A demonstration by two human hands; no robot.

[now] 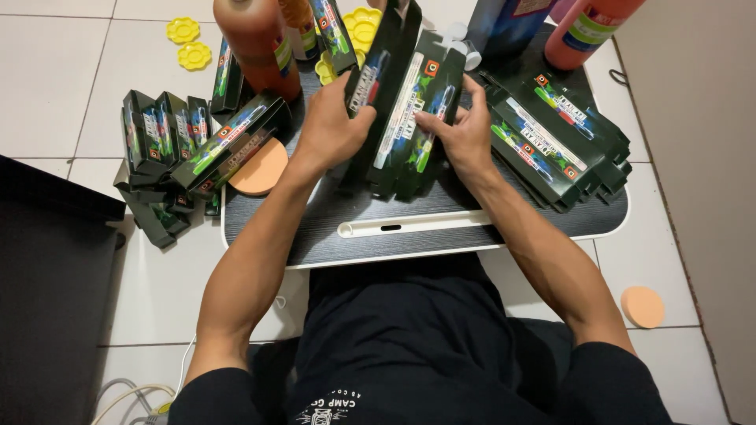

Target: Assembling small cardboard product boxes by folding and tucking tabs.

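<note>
I see my left hand (335, 126) closed around 1 side of a stack of flat dark green cartons (402, 118), held upright over the black worktop (394, 212). My right hand (465, 134) has its grip on the stack's other side, fingers (429, 122) pressed to the front carton. More folded cartons lie fanned at the worktop's right (559, 142) and piled on the floor at left (189, 149). An orange bottle (256, 43) stands behind the left hand, just beside an orange sponge (260, 169).
</note>
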